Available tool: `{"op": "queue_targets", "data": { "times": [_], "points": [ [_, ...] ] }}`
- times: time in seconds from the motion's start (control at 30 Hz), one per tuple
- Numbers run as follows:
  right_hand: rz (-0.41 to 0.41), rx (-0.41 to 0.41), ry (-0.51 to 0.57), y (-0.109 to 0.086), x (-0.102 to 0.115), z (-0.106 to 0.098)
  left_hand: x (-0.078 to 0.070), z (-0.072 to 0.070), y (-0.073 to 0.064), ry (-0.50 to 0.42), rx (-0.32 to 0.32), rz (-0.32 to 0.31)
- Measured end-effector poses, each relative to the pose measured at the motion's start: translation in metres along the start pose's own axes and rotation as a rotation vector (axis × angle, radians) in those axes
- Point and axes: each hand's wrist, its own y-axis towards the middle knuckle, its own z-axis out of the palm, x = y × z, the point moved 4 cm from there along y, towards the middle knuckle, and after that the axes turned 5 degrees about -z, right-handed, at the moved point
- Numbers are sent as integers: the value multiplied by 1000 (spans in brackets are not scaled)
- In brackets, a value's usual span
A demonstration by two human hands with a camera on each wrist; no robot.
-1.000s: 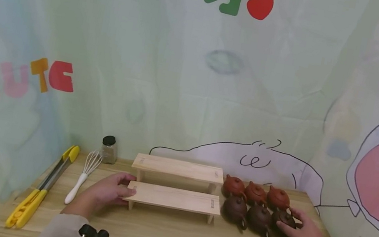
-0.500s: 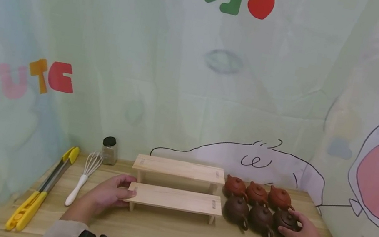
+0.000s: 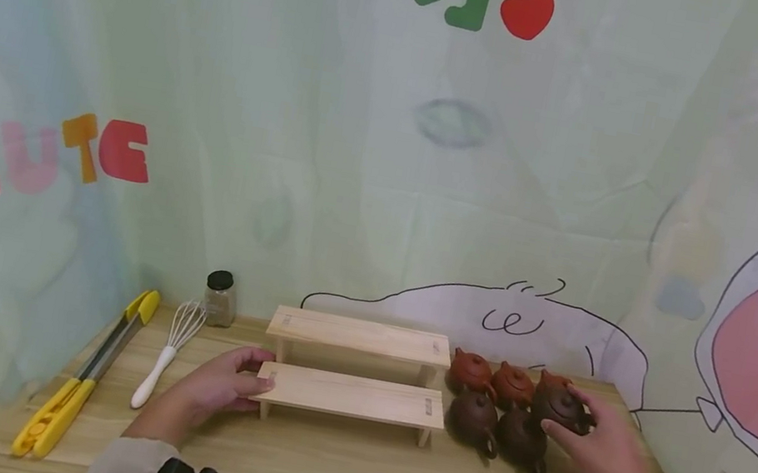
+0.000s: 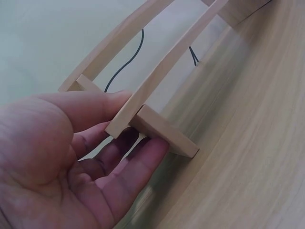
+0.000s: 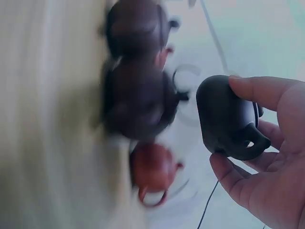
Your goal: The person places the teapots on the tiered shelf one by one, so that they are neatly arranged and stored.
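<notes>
A dark brown teapot (image 3: 558, 408) is held off the table by my right hand (image 3: 604, 445), thumb on one side and fingers on the other. The right wrist view shows the same dark teapot (image 5: 226, 117) pinched at its body, its handle towards the palm. My left hand (image 3: 227, 386) grips the left end of the front wooden stand (image 3: 351, 396). In the left wrist view, the thumb lies on the stand's board (image 4: 157, 78), with fingers curled underneath by its leg (image 4: 167, 131). Two dark teapots (image 3: 471, 418) and several reddish ones (image 3: 511, 385) stand close together below the held teapot.
A second wooden stand (image 3: 360, 336) is right behind the front one. Yellow-handled tongs (image 3: 84, 375), a white whisk (image 3: 168, 352) and a black-lidded jar (image 3: 220, 300) occupy the left side. A printed cloth (image 3: 388, 187) hangs behind the wooden table (image 3: 338, 470).
My right hand has lifted the rightmost dark teapot from the table, up and slightly left, so it now covers part of the reddish teapot behind. The left hand keeps its place on the stand.
</notes>
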Motion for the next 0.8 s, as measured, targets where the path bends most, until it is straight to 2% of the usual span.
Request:
{"op": "queue_targets", "data": {
  "times": [0.1, 0.27, 0.43, 0.63, 0.8],
  "points": [
    [-36, 1, 34, 1, 30, 6, 0, 1, -1, 0, -4, -1],
    [-75, 33, 110, 7, 75, 27, 1, 1, 0, 2, -12, -3],
    [-144, 60, 168, 16, 112, 50, 2, 1, 1, 5, -1, 0],
    [-185, 120, 241, 27, 157, 76, 1, 1, -2, 3, -21, -4],
    [-207, 172, 307, 41, 189, 99, 1, 2, -1, -2, -9, 6]
  ]
}}
